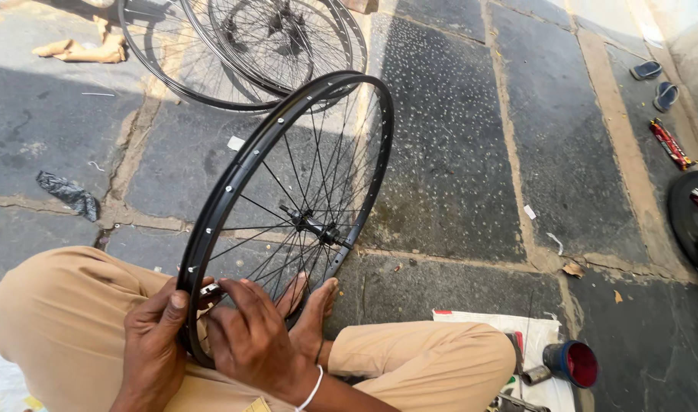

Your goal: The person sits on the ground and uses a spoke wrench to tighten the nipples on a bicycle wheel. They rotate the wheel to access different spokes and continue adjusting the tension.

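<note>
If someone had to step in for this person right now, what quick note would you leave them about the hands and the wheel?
Left hand: gripping the near edge of the black bicycle rim, thumb on its outer face.
Right hand: fingers pinching a small silvery piece at the rim's inner side, where the spokes meet it; what it is cannot be told.
The wheel stands upright between the crossed legs, hub above the bare feet.
Done: spokes already run from hub to rim.
Left: cannot be judged; finish the spot now held.
Two more wheels lie beyond; a red-lined can sits on paper at right.
</note>
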